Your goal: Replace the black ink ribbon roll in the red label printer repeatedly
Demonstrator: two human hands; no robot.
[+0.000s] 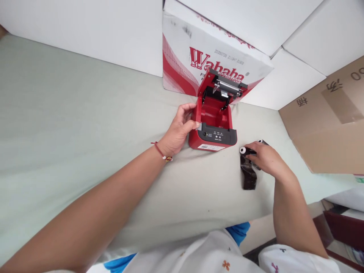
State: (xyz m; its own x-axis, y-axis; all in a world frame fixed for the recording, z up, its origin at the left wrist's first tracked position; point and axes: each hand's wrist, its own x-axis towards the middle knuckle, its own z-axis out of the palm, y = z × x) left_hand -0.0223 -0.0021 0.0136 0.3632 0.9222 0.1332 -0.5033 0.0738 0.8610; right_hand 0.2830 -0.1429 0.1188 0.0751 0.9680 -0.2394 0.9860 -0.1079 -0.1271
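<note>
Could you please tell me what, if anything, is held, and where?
The left hand holds the red printer at its left side, thumb on the grey tab; the right hand grasps the black roll near its white end.

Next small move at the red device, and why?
I'd probably lift the black roll with the right grip, gathering the film: it lies loose below the fingers and could snag. The red device seems ready: lid up, no roll visible in its bay, left grip against its side.
</note>
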